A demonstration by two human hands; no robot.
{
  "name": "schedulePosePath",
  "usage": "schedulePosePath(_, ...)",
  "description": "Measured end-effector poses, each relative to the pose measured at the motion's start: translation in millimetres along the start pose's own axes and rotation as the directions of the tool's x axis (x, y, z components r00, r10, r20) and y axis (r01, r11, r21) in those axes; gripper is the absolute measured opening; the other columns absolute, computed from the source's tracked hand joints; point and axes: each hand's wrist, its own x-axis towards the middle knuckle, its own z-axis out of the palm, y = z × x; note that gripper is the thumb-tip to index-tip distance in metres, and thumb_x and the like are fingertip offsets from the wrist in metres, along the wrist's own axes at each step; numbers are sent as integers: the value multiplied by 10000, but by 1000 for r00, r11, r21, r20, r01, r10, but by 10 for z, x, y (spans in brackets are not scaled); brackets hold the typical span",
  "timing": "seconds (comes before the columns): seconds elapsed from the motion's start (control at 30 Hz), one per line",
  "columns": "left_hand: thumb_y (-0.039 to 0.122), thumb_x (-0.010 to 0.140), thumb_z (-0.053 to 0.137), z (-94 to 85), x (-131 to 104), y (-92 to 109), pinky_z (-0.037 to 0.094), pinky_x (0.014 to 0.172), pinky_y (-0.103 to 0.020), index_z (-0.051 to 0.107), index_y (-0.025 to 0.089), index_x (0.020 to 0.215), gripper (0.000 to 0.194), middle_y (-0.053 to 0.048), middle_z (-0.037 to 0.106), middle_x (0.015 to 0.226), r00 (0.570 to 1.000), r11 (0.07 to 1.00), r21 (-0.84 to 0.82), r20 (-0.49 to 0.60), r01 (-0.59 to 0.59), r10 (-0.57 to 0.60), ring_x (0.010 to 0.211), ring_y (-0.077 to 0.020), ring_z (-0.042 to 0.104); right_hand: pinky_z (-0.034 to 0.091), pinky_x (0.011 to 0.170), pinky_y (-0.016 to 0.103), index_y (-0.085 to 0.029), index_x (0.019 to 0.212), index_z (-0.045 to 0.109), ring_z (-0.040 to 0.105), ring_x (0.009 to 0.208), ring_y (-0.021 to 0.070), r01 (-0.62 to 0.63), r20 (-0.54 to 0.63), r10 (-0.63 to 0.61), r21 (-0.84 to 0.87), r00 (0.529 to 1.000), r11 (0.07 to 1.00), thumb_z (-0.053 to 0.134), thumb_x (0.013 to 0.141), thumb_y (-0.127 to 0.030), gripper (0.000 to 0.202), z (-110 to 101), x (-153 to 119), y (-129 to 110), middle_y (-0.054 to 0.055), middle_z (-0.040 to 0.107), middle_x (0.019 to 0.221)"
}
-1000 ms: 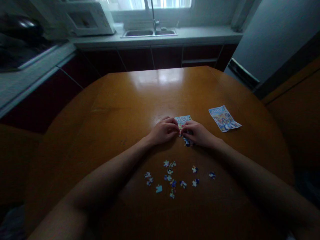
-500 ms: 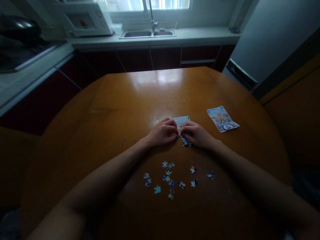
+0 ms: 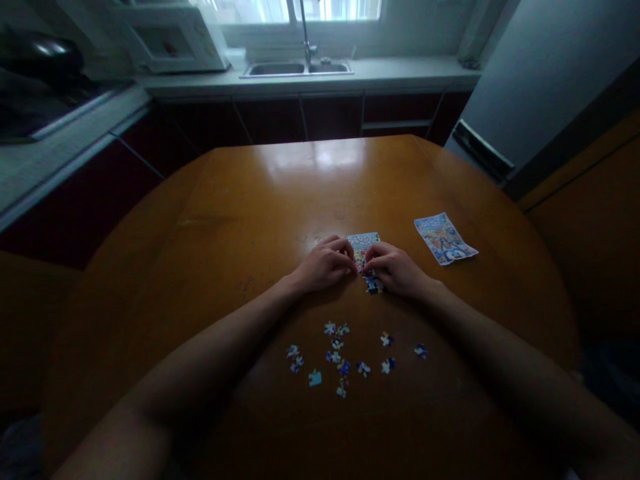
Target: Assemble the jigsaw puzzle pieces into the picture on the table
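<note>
A partly joined jigsaw puzzle [image 3: 364, 244] lies on the wooden table, its lower part showing between and below my hands. At its left edge is my left hand [image 3: 330, 264], fingers curled and thumb close to the fingertips. My right hand [image 3: 393, 268] covers the puzzle's right side, its fingers bent in a pinch. What either set of fingertips holds is too small and hidden to name. Nearer to me lie several loose pieces, among them a light blue one [image 3: 315, 379] and a dark blue one at the right [image 3: 421, 351].
A creased printed picture sheet [image 3: 445, 239] lies to the right of the puzzle. Beyond the wooden table [image 3: 300, 180] stand a counter with a sink [image 3: 276, 69], a white microwave [image 3: 170, 40] and, at the right, a large grey appliance [image 3: 550, 73].
The fingers of my right hand have shifted slightly at the puzzle. My left hand's thumb and fingers have drawn a little closer together. The loose pieces stay in place.
</note>
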Motion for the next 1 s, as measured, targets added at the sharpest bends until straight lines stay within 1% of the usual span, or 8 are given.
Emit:
schedulePosePath(0.13,156,904,680,14,2,-10,486,871,-346,826,280,877,194,-35,707,958,999,1000,13,-16,-28,28,930,-179,579,518,827,384,-227,924,808,635,929,214,31,7,-31,-9,999,999,609,925,-106,232,-1,-6,1,81,680,987)
schedulePosePath(0.27,178,913,696,32,5,-5,492,847,-332,831,292,892,178,-35,715,950,999,999,22,-26,-30,30,917,-178,580,516,820,371,-259,988,813,637,926,203,49,4,-49,-7,999,999,605,951,-126,249,20,-19,19,70,688,1005)
schedulePosePath(0.57,159,920,688,63,6,-20,501,845,-331,832,298,857,209,-31,731,931,999,1000,23,-40,-16,17,904,-171,580,502,835,397,-289,951,819,598,941,223,79,-14,-80,-51,997,996,606,915,-71,306,19,12,37,56,698,975)
schedulePosePath(0.73,118,899,660,44,3,-11,506,864,-339,823,277,800,248,-31,739,935,999,1000,10,-52,4,-4,920,-176,587,497,854,428,-283,850,812,585,945,242,77,-35,-79,-63,996,995,650,866,-58,278,-24,18,21,59,705,962)
schedulePosePath(0.8,100,896,642,41,-4,-15,506,879,-343,819,276,785,274,-28,740,935,997,1000,9,-74,20,-20,935,-179,587,497,853,430,-272,800,800,586,944,244,62,-62,-65,-47,996,997,633,857,-41,291,-34,12,21,61,703,950)
schedulePosePath(0.87,124,903,655,40,-9,-19,506,884,-348,821,278,797,250,-28,740,936,995,999,7,-94,33,-32,936,-181,587,497,839,424,-260,784,793,588,936,243,37,-124,-41,-34,991,999,612,863,-35,299,-35,6,28,66,698,942)
schedulePosePath(0.93,176,912,686,39,-9,-19,507,875,-349,826,282,831,194,-30,739,940,995,1000,2,-102,23,-23,934,-183,586,497,821,418,-258,811,797,588,931,242,15,-187,-20,-30,982,999,615,876,-52,283,-31,3,38,69,692,940)
schedulePosePath(1.0,200,919,694,37,-5,-12,507,866,-348,830,291,874,170,-32,740,955,996,1000,-3,-86,-8,8,940,-186,581,497,816,418,-269,853,806,589,939,243,14,-198,-20,-30,980,999,631,887,-78,262,-23,5,43,67,691,953)
